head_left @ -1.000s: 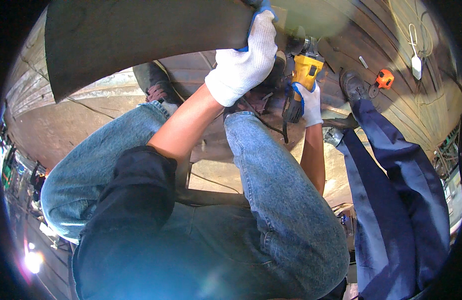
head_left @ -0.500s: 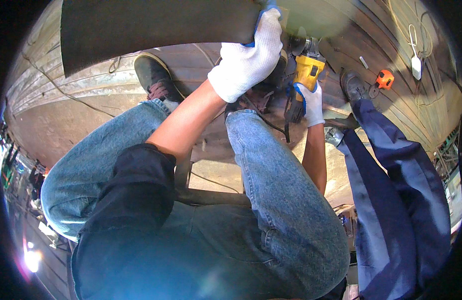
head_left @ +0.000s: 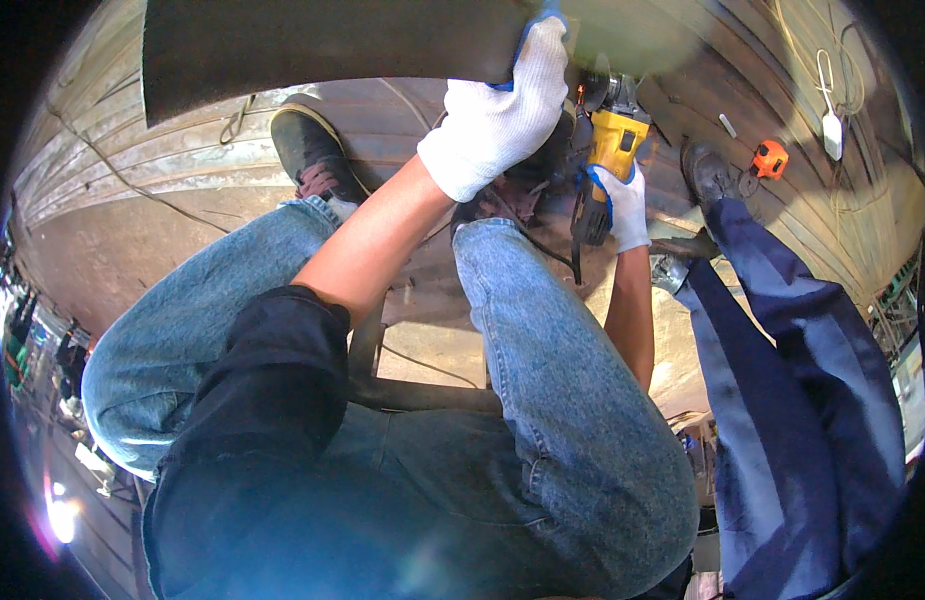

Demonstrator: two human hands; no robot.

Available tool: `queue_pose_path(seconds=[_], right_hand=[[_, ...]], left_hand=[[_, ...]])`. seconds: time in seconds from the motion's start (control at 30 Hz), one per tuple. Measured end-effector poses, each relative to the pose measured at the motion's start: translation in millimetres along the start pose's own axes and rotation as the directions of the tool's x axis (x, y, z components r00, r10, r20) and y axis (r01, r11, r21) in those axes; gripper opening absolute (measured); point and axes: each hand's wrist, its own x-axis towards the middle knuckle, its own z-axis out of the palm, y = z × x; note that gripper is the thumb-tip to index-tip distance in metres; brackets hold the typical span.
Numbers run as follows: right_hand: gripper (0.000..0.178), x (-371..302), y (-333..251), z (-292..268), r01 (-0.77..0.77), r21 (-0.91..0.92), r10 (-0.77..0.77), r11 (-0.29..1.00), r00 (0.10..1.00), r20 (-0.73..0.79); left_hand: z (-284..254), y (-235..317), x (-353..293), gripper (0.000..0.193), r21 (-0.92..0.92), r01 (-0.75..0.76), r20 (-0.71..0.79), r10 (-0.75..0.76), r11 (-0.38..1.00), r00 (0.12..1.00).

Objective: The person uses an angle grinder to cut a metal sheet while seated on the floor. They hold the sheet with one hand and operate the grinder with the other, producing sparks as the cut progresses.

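My left hand (head_left: 503, 125), in a white glove with a blue palm, is closed on the right end of a dark panel (head_left: 323, 45). This panel spans the top left of the view, its lower edge slightly curved; its upper part is cut off. To the right, my right hand (head_left: 625, 205), gloved alike, wraps around the body of a yellow and black angle grinder (head_left: 617, 140). The grinder's head points away from me, with a small orange spot beside it. A pale blurred patch partly hides what lies beyond the head.
On the right stand another person's legs (head_left: 783, 370) in dark blue trousers, close to the grinder. An orange tape measure (head_left: 771, 158), a white stick (head_left: 728, 125) and a white tag-like tool (head_left: 832, 130) lie on the metal floor. Cables run across it. My shoe (head_left: 313, 150) is below the panel.
The dark panel has shifted a little up and to the right at its left end. An orange spot now shows beside the grinder's head. Both hands have hardly moved.
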Motion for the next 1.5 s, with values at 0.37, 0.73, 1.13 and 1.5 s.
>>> queue_pose_path(seconds=[0.37,0.73,1.13,1.5], right_hand=[[0.045,2.1,-0.6,3.1,-0.018,-0.051,0.015,0.999,0.998,-0.055],[0.044,-2.7,-8.9,13.0,-0.022,-0.006,0.022,1.0,0.996,-0.086],[0.043,13.2,44.1,-14.7,0.249,-0.362,-0.265,0.899,0.964,0.004],[0.042,3.8,9.4,4.7,0.071,-0.11,-0.08,0.991,0.994,-0.078]], left_hand=[[-1.1,1.0,3.7,0.026,0.003,0.019,0.012,-0.019,1.0,1.0],[-0.8,-0.3,1.8,0.028,-0.025,-0.022,-0.012,0.022,0.999,1.0],[-4.5,-0.1,-1.4,0.007,0.095,0.052,0.061,-0.058,0.994,0.996],[-3.3,6.0,2.5,0.014,-0.08,0.182,-0.014,-0.184,0.98,0.983]])
